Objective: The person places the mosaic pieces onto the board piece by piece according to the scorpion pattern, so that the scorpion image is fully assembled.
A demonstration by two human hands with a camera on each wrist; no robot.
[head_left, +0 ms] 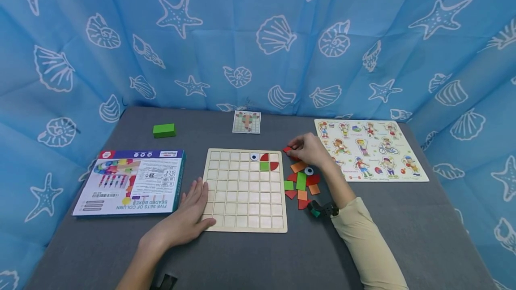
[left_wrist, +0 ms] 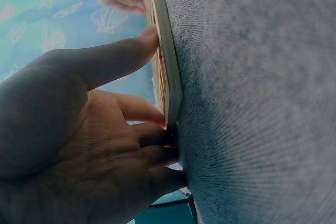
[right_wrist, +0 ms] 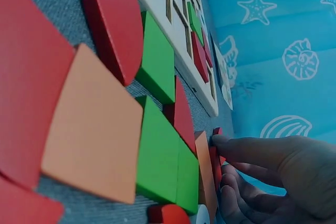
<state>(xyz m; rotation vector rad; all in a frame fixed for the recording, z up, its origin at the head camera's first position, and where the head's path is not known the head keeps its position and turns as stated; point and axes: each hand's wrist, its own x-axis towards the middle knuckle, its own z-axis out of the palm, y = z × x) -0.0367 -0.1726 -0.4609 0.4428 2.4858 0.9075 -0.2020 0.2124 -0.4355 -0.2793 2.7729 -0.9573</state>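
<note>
A wooden grid board (head_left: 238, 196) lies on the table. Its top right squares hold an eye tile (head_left: 255, 157), a green square (head_left: 264, 166) and two red quarter-round pieces. My left hand (head_left: 184, 216) rests at the board's left edge, thumb on the rim and fingers extended alongside; the left wrist view shows the thumb (left_wrist: 126, 56) across the rim. Beyond the board's right edge, my right hand (head_left: 308, 150) pinches a small red piece (head_left: 287, 149) between thumb and fingertips. Loose red, orange and green pieces (head_left: 301, 181) lie beside it, with another eye tile (head_left: 308, 171).
At the back stands a small pattern card (head_left: 247, 122) and, left of it, a green block (head_left: 164, 130). A beaded-boxes carton (head_left: 126, 182) lies left of the board. A picture puzzle board (head_left: 375, 151) lies at the right, partly behind my right arm. Behind the table hangs a blue curtain (head_left: 225, 16).
</note>
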